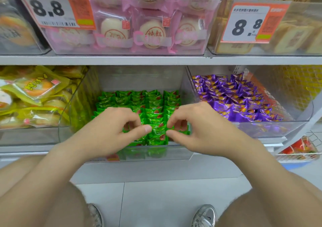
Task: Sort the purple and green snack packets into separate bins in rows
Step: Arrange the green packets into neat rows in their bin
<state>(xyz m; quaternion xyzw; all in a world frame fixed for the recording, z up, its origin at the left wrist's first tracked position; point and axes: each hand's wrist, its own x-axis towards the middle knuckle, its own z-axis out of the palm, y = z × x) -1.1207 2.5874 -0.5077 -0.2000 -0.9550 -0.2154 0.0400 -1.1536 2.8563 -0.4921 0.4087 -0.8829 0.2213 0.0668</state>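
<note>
The green snack packets (153, 108) fill the middle clear bin (139, 76) on the lower shelf, lined up in neat rows from back to front. Both hands are at the front rows: the left hand (111, 129) has its fingers curled and its thumb and fingertips pinched on a green packet, and the right hand (196, 127) is likewise closed in a pinch on a green packet just beside it, the two thumbs nearly meeting over the centre row. The purple snack packets (233, 97) lie in the neighbouring clear bin (278, 127) to the right, also in rows. To the left sits a bin of yellow-wrapped cakes (33, 94). On the shelf (156, 60) above stand pink-wrapped round cakes (149, 31) and price tags (250, 24) reading 8.8.
</note>
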